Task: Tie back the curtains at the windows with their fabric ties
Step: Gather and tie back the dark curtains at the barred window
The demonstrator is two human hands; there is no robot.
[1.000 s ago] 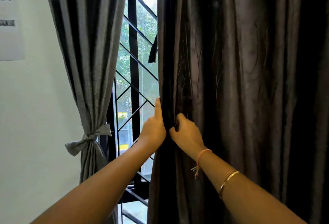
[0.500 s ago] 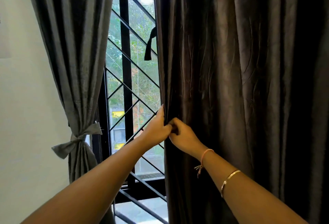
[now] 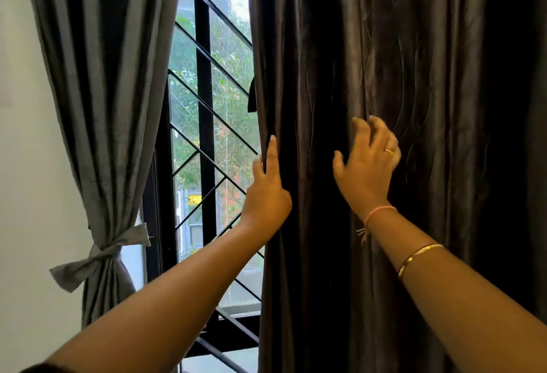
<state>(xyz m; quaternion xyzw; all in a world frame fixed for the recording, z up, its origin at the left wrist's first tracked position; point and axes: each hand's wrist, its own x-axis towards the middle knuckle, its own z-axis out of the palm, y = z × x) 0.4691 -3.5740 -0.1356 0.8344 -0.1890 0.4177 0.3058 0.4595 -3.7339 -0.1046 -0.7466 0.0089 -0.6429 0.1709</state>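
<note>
At the window-side edge of the dark brown glossy curtain (image 3: 414, 106), the left hand (image 3: 268, 192) grips the cloth. Its thumb lies straight up the front of the edge, and its fingers curl round behind the fold, mostly hidden. Just to the right, apart from it, the right hand (image 3: 367, 162) is spread against the front of the same curtain. Its fingers are parted and loosely bent with the tips at the fabric, and it holds nothing. Whether the tips press in cannot be told, as they are blurred. A gold ring (image 3: 389, 152) sits on one finger, a pink thread bracelet (image 3: 379, 211) circles the wrist, and a gold bangle (image 3: 420, 255) sits further down the forearm.

This curtain hangs loose and untied. Above the left hand, a narrow dark fabric strip (image 3: 252, 97) dangles at the curtain's edge. Beyond that edge shows the black metal window grille (image 3: 204, 106) with its slanting bars. On the far side of the window, the pleated grey curtain (image 3: 103, 76) is gathered low down by a knotted grey fabric tie (image 3: 100, 254), next to the white wall (image 3: 29, 165).
</note>
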